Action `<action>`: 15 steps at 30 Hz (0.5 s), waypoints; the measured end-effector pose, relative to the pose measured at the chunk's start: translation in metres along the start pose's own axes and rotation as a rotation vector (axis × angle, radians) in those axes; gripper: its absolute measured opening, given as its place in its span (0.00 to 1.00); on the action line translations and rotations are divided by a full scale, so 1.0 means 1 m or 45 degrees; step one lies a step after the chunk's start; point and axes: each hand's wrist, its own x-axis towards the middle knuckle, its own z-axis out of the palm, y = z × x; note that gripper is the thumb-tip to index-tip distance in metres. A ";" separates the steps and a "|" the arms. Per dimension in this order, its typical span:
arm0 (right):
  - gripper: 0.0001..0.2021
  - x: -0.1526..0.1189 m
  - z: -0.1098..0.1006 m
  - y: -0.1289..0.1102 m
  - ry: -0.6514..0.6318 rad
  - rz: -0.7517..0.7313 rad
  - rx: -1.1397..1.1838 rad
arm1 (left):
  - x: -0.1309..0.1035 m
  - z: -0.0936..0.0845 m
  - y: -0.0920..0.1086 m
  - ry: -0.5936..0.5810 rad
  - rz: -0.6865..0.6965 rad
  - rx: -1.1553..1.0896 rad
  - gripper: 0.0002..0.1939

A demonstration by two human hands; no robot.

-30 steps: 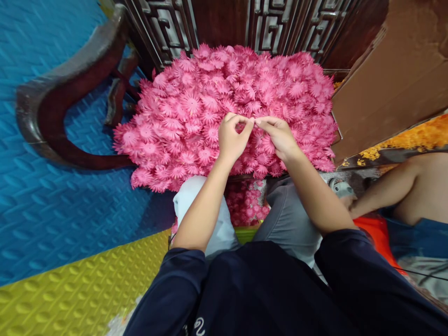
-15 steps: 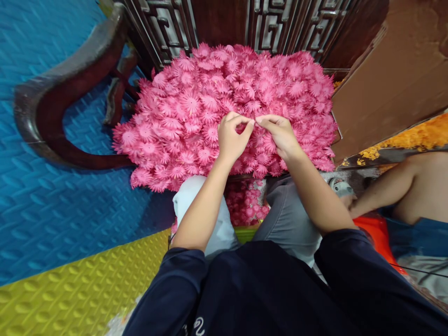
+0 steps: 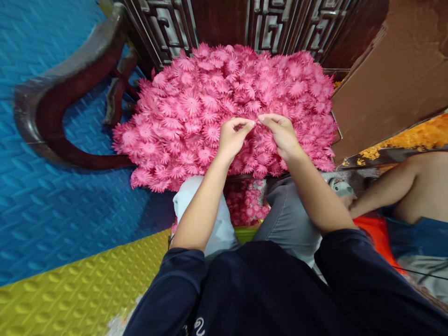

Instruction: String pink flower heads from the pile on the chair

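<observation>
A thick heap of pink artificial flower heads [image 3: 182,116] with narrow petals spreads in front of me. Above its middle, my left hand [image 3: 235,135] is closed in a pinch, thumb against fingertip. My right hand [image 3: 280,133] faces it from the right, also pinching, its fingertips a small gap from the left ones. Whatever lies in either pinch is too small to make out against the pink behind it.
A curved dark wooden armrest [image 3: 38,112] stands at the left, and a carved lattice back [image 3: 273,28] rises behind the heap. Cardboard [image 3: 388,84] leans at the right beside orange flowers [image 3: 413,137]. Another person's arm [image 3: 385,186] reaches in from the right. More pink flowers [image 3: 248,203] lie below, between my knees.
My left hand's finger loop has narrowed, and the hand has shifted slightly. My right fingertips have drawn a little to the right, widening the gap. The heap looks the same.
</observation>
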 end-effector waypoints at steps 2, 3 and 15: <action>0.07 -0.001 0.002 -0.001 -0.042 0.012 0.005 | 0.000 0.000 0.001 0.038 0.022 0.054 0.08; 0.08 -0.003 0.004 -0.002 -0.069 0.017 -0.003 | 0.000 0.000 0.001 0.063 0.039 0.091 0.09; 0.16 -0.007 0.009 -0.006 -0.115 -0.027 -0.055 | 0.001 0.000 0.001 0.059 0.008 0.021 0.06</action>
